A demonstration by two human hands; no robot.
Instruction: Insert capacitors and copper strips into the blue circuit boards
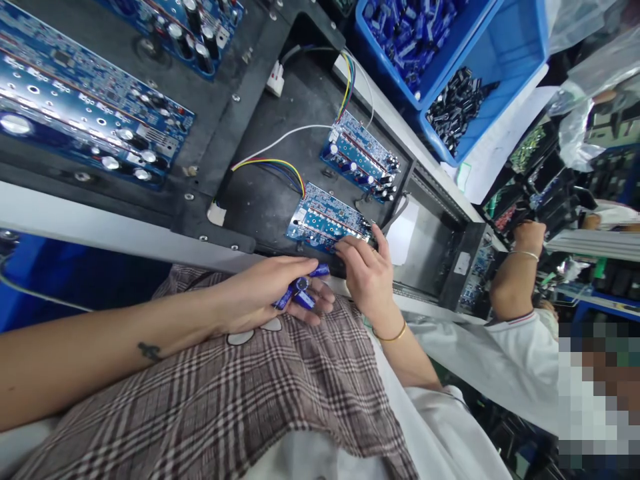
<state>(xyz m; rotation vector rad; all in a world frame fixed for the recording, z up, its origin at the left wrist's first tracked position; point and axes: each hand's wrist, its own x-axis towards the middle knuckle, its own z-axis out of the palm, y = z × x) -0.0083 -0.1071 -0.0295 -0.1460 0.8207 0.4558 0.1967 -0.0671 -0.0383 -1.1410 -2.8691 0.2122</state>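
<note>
— From the head camera, what's in the left hand [280, 290]?
— Several small blue cylinders [304, 300], cupped in loosely curled fingers, just below the near circuit board [325, 217].
— And the right hand [369, 273]?
— Its bent fingertips are at that board's lower right edge; I can't tell whether they grip anything.
— Where's that board?
— On the black tray [273, 143], wires at its upper left corner, beside the far circuit board [361, 157], which carries a row of blue cylinders.
</note>
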